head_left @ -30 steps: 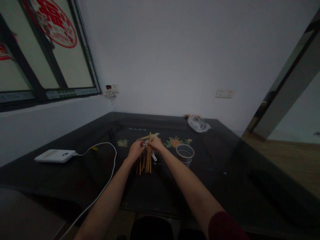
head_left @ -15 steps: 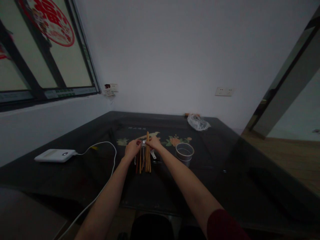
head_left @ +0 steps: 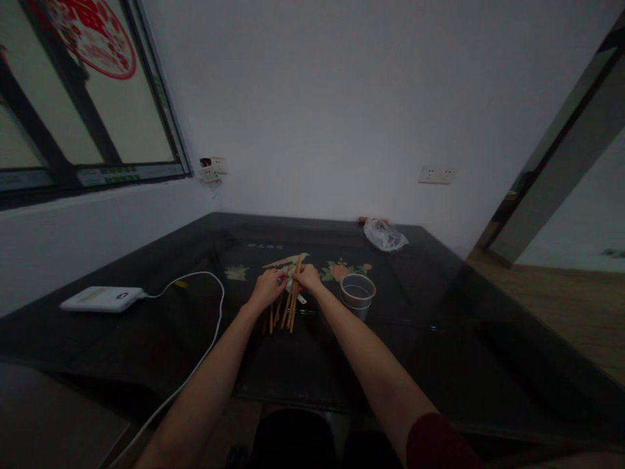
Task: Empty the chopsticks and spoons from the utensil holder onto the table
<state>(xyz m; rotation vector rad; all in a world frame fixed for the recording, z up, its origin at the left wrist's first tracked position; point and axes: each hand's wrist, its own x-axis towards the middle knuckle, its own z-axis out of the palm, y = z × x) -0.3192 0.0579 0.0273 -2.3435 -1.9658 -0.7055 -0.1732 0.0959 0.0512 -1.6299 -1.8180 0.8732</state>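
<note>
Several wooden chopsticks (head_left: pixel 293 309) lie over the dark table, fanned out below my hands with their lower ends toward me. My right hand (head_left: pixel 307 278) is closed around the upper part of some of them, whose tips rise above the fingers. Close beside it, my left hand (head_left: pixel 267 287) reaches over the left part of the bundle with thumb and fingers pinched; what is between them is hidden. A small white handle (head_left: pixel 301 299) shows just under my right hand. Right of my right forearm stands a grey cup (head_left: pixel 358 294), open at the top.
At the left, a white power bank (head_left: pixel 101 299) lies on the table (head_left: pixel 195 365), its white cable (head_left: pixel 222 306) curving toward the front edge. A crumpled clear plastic bag (head_left: pixel 384 235) sits near the wall, beside a brownish object (head_left: pixel 362 220). Wall sockets (head_left: pixel 438 174) are behind.
My left hand has shifted right, nearer my right hand. The chopsticks in my right hand now lean more to the right. The silvery round piece between my hands is mostly covered.
</note>
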